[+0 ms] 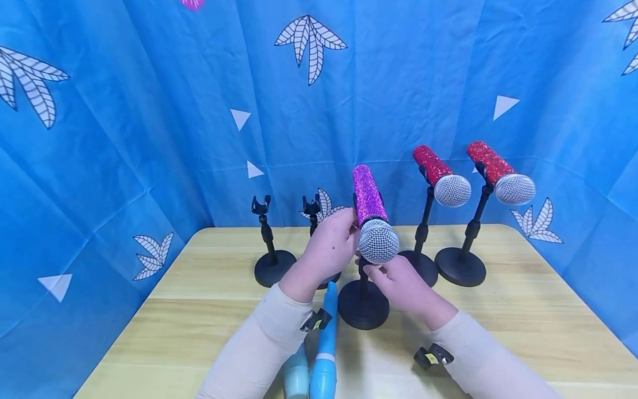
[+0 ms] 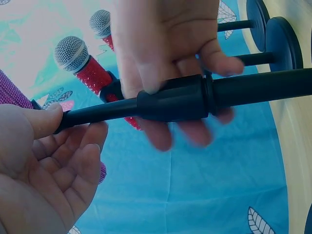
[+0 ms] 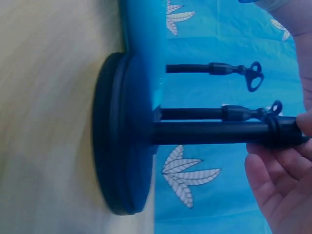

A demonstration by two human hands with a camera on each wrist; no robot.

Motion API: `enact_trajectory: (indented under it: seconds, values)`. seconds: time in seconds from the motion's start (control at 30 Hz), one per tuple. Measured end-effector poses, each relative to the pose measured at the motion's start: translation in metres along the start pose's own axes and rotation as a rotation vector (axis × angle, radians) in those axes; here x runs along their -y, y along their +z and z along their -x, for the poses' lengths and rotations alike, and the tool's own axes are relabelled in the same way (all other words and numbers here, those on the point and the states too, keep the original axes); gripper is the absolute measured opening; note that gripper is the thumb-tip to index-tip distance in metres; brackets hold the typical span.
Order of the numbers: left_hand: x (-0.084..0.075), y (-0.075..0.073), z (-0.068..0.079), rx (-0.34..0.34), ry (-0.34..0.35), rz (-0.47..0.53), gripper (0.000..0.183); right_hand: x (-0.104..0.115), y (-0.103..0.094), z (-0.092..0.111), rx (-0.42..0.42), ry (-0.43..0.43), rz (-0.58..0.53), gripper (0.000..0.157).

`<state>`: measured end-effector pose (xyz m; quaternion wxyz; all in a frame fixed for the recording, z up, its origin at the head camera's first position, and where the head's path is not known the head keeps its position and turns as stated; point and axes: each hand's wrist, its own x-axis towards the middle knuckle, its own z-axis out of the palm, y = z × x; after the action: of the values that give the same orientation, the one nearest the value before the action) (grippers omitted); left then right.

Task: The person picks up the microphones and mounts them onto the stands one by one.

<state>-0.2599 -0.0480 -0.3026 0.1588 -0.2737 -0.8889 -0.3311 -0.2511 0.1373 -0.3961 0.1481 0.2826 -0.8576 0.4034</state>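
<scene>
A magenta glittery microphone (image 1: pixel 370 194) with a silver mesh head rests tilted in the clip of a black desk stand (image 1: pixel 364 305), its head toward me. My left hand (image 1: pixel 331 244) pinches the thin upper pole (image 2: pixel 105 111) between thumb and fingers, just below the clip. Lower down, my right hand (image 1: pixel 406 285) holds the thicker collar (image 2: pixel 173 99), thumb on one side and fingers behind it. The right wrist view shows the right hand (image 3: pixel 282 180) at the collar's end, with the round base (image 3: pixel 122 136) standing on the table.
Two red glittery microphones (image 1: pixel 432 165) (image 1: pixel 490 162) sit on black stands to the right. To the left are two stands with bare clips (image 1: pixel 261 206) (image 1: pixel 311 207), one partly behind my left hand. Two light-blue, narrow-necked objects (image 1: pixel 324 371) (image 1: pixel 297 374) lie in front. A blue curtain (image 1: pixel 309 122) backs the wooden table (image 1: pixel 199 310).
</scene>
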Motion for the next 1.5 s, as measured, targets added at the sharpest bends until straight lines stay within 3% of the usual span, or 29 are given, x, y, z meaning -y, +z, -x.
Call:
enact_trajectory:
  seconds: [0.07, 0.3, 0.43, 0.6, 0.87, 1.2, 1.5]
  values:
    - [-0.001, -0.001, 0.000, -0.007, 0.006, -0.011, 0.022, 0.000, 0.001, -0.001, -0.007, 0.015, 0.000, 0.003]
    - [-0.002, -0.002, -0.001, -0.029, 0.026, -0.016, 0.017, -0.001, 0.005, -0.004, 0.002, 0.159, -0.073, 0.025]
    - [-0.001, -0.001, -0.001, -0.014, 0.016, -0.011, 0.016, 0.000, 0.002, -0.002, 0.008, 0.096, -0.050, 0.022]
    - [0.000, 0.000, -0.001, -0.013, 0.008, 0.007, 0.019, -0.001, 0.001, -0.001, -0.029, -0.010, 0.025, 0.008]
    - [0.000, 0.003, -0.001, 0.002, 0.003, 0.024, 0.022, -0.003, 0.003, -0.001, -0.034, 0.115, -0.042, 0.025]
    - [-0.001, 0.003, -0.002, -0.023, 0.034, -0.001, 0.021, 0.001, -0.006, -0.003, -0.024, -0.017, 0.069, 0.003]
    - [-0.003, 0.002, -0.001, -0.013, 0.001, -0.008, 0.023, -0.001, 0.001, -0.004, -0.038, 0.067, 0.000, 0.026]
